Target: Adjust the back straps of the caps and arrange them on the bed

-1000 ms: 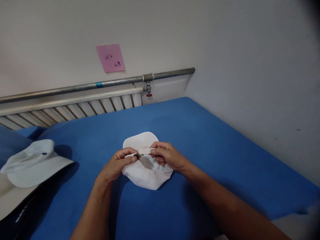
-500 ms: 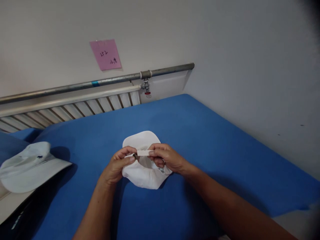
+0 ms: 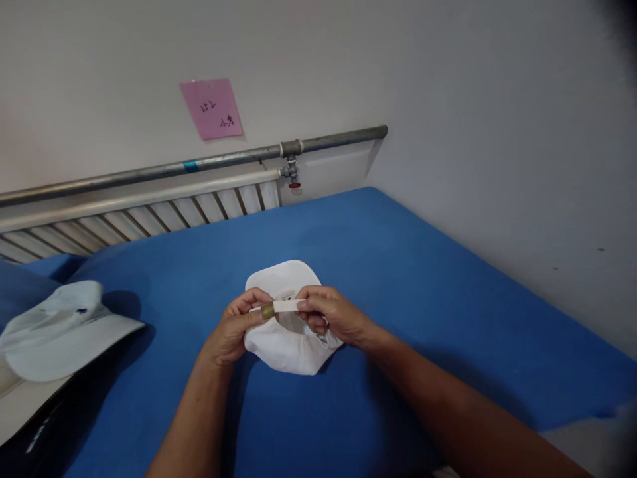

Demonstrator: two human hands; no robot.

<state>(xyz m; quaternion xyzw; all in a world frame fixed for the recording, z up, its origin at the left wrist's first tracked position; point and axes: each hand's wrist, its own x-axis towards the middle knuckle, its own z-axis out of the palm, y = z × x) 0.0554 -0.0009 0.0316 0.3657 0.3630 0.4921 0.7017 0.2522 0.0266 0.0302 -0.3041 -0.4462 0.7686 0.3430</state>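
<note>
A white baseball cap (image 3: 288,352) lies on the blue surface, its brim (image 3: 286,273) pointing away from me. My left hand (image 3: 237,325) pinches the brass-coloured buckle (image 3: 267,311) at the back of the cap between thumb and fingers. From the buckle a white strap (image 3: 285,306) runs to the right. My right hand (image 3: 331,312) is closed on that strap, thumb on top and the other fingers curled under. Part of the cap's opening is hidden behind my hands.
More white caps (image 3: 60,332) are stacked at the left, beside a dark item with pale lettering. Behind the blue surface (image 3: 398,279) stand a radiator (image 3: 194,211) and a metal pipe (image 3: 229,159) with a red-handled valve. A pink note (image 3: 213,109) hangs on the wall.
The buckle has turned so its flat brass face now shows; before, it appeared as a dark edge. Both hands stay in nearly the same place on the cap's strap.
</note>
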